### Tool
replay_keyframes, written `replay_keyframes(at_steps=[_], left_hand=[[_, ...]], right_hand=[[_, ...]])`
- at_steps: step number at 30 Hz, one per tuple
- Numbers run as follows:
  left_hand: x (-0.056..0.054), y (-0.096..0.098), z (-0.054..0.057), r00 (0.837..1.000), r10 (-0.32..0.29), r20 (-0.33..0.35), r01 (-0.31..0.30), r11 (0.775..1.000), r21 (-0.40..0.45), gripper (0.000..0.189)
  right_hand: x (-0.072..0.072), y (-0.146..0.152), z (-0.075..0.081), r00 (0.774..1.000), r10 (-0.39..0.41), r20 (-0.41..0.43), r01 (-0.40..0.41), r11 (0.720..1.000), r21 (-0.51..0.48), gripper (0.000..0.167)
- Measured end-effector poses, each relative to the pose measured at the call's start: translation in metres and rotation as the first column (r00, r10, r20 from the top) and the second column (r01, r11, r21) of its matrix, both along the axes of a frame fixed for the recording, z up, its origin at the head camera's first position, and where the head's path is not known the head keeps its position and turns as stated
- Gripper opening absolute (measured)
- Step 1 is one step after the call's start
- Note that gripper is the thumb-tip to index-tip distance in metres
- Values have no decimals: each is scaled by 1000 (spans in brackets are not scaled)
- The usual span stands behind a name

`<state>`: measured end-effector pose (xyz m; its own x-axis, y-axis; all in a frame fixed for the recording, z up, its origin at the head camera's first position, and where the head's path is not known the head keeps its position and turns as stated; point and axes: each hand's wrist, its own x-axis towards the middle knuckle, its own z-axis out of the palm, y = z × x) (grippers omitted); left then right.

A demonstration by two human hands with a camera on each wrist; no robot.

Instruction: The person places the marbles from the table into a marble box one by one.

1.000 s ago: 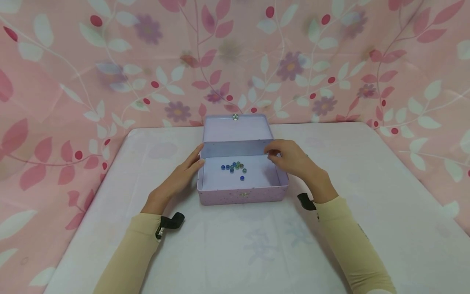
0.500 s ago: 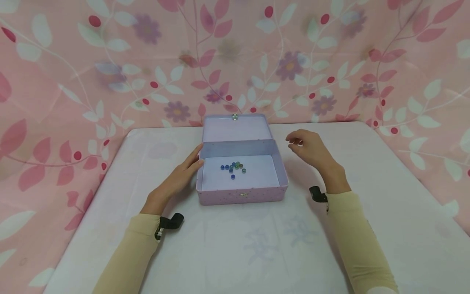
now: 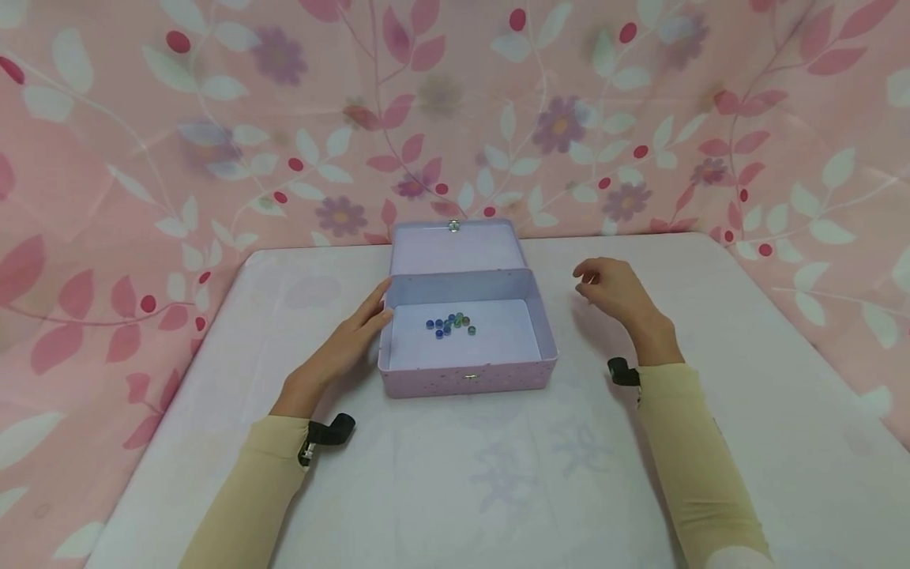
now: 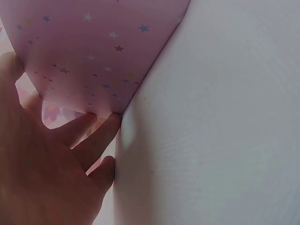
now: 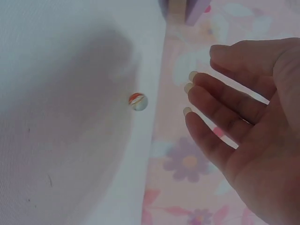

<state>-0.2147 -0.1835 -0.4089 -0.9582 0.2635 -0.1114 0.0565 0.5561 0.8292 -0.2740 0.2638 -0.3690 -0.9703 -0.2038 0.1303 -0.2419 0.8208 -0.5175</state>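
Note:
In the head view a lilac tin box [image 3: 508,381] stands with its hinged lid [image 3: 456,249] raised. A loose cluster of several blue and green glass marbles [image 3: 448,324] lies on its floor, left of centre. My left hand [image 3: 344,344] rests against the box's left wall; in the left wrist view its fingers [image 4: 101,138] touch the star-printed side. Off to the box's right, my right hand [image 3: 618,292] hovers over the table with loosely bent fingers and nothing in them. The right wrist view shows a clear marble [image 5: 138,101] with an orange swirl on the white cloth beyond the fingertips.
A white cloth [image 3: 455,482] covers the table, whose far edge meets a pink floral curtain [image 3: 441,118]. The raised lid stands close to that curtain. Small black cameras [image 3: 332,429] sit on both wrists.
My right hand has moved from above the box's right rim to the table on its right. A blue marble has rolled left to the cluster. My left hand has stayed put.

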Motion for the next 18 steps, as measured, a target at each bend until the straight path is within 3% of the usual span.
replay_keyframes(at_steps=[8,18], left_hand=[[1,0,1,1000,0,-9,0,1000,-8,59],[0,-1,0,1000,-1,1,1,1000,-4,58]], right_hand=[[-6,8,-10,995,-57,77,46,989,140,30],[-13,13,-21,988,-52,147,23,981,192,29]])
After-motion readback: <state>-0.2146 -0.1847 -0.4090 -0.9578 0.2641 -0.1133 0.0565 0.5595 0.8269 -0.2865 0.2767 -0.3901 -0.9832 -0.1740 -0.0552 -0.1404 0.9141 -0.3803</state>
